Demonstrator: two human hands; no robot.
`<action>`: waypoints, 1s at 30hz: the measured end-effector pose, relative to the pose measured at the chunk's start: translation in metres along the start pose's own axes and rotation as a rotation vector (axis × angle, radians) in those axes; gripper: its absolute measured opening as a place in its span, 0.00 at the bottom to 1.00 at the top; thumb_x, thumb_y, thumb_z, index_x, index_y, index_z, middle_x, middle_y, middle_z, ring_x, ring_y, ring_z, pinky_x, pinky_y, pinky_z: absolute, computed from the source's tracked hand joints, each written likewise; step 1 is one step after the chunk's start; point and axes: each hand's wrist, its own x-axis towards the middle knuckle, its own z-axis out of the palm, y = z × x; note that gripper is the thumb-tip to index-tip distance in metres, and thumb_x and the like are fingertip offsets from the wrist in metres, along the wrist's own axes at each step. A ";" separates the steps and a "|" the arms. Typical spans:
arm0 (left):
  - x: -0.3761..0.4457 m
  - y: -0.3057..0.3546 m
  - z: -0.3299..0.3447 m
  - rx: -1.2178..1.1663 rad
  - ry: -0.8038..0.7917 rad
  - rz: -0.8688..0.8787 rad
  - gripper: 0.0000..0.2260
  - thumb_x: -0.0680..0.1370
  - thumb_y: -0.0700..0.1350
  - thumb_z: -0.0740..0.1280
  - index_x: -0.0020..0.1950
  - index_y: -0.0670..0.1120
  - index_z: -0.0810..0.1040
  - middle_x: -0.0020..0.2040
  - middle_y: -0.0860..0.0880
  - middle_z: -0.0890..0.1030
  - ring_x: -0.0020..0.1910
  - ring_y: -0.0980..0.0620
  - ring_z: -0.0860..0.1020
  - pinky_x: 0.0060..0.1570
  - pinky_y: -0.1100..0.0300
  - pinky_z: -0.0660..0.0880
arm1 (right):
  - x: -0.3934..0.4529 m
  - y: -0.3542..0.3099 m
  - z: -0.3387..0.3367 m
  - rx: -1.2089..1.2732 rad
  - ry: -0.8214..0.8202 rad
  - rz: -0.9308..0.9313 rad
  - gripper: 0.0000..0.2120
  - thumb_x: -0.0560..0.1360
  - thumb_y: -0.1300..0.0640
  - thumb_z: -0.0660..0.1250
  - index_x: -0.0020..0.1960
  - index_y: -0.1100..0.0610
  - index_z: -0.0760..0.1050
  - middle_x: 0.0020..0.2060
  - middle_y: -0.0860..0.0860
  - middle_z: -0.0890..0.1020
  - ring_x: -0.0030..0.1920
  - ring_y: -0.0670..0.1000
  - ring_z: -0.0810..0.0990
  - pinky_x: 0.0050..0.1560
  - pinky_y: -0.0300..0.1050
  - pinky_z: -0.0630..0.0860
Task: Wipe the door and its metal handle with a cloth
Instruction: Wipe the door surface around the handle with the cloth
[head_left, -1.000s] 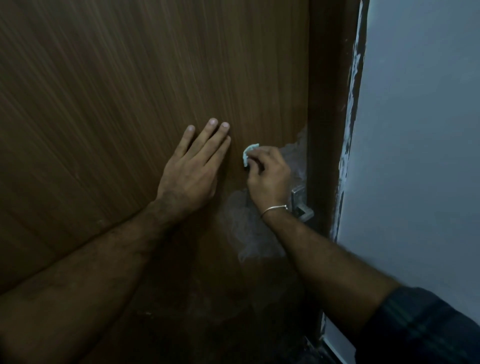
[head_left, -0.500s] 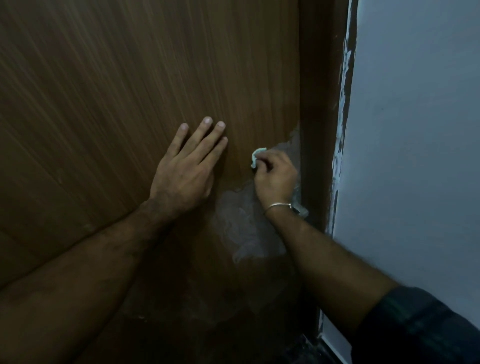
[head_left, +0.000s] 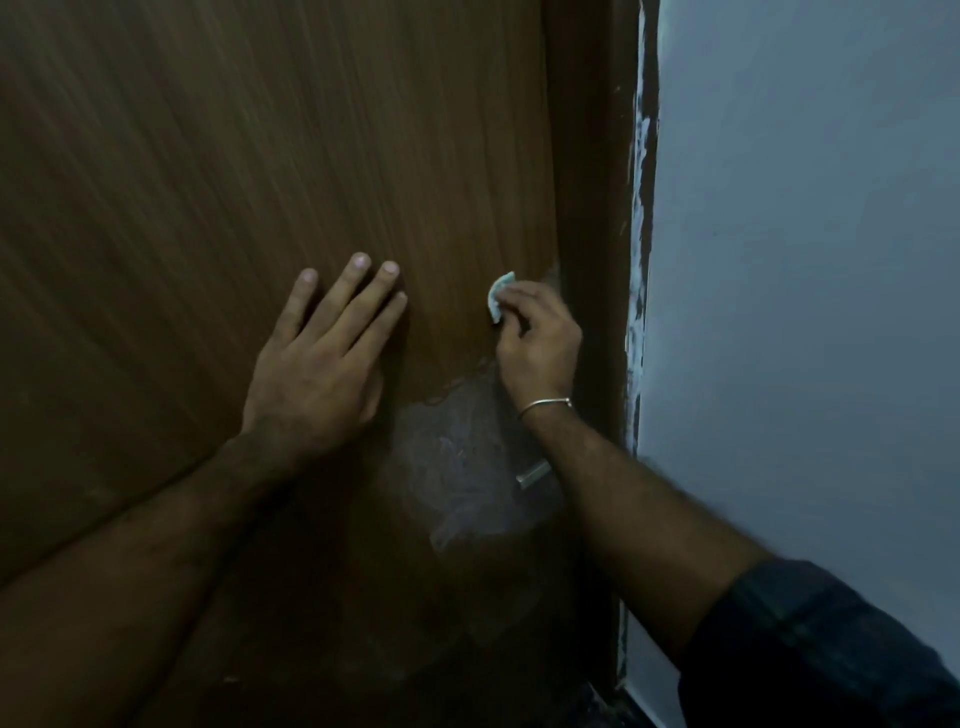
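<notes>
Shifted upward, right hand (head_left: 537, 343) fingers pinch cloth (head_left: 500, 298) against door (head_left: 260, 156); left hand (head_left: 317, 374) lies splayed flat.

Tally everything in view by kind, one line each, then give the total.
Hands: 2, left hand flat on the door, right hand closed on the cloth
Cloths: 1, cloth
Doors: 1, door
Metal handles: 1, handle, mostly hidden
Bracelets: 1, bracelet
Total: 6

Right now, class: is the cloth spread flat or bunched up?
Bunched up. Only a small pale wad of the cloth pokes out from the curled fingers of the right hand, pressed to the door.
</notes>
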 end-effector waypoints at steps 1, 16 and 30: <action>0.000 0.001 0.001 0.003 0.009 -0.001 0.28 0.77 0.44 0.64 0.77 0.42 0.64 0.80 0.43 0.60 0.80 0.43 0.55 0.77 0.39 0.51 | 0.008 0.005 -0.002 -0.005 0.042 0.064 0.10 0.73 0.71 0.66 0.51 0.64 0.83 0.51 0.57 0.83 0.52 0.50 0.80 0.56 0.36 0.77; -0.001 0.007 0.006 0.033 -0.005 -0.023 0.28 0.77 0.47 0.60 0.77 0.42 0.64 0.80 0.42 0.59 0.80 0.43 0.53 0.77 0.41 0.47 | -0.004 0.039 -0.004 -0.003 0.074 0.217 0.11 0.76 0.69 0.65 0.56 0.64 0.81 0.55 0.56 0.81 0.54 0.48 0.79 0.51 0.21 0.70; 0.003 0.013 -0.008 -0.077 -0.079 -0.072 0.28 0.76 0.44 0.62 0.76 0.42 0.66 0.80 0.42 0.60 0.80 0.42 0.55 0.76 0.42 0.49 | -0.037 0.000 0.004 -0.010 -0.137 -0.008 0.09 0.72 0.71 0.67 0.47 0.63 0.83 0.47 0.54 0.83 0.49 0.48 0.80 0.54 0.30 0.73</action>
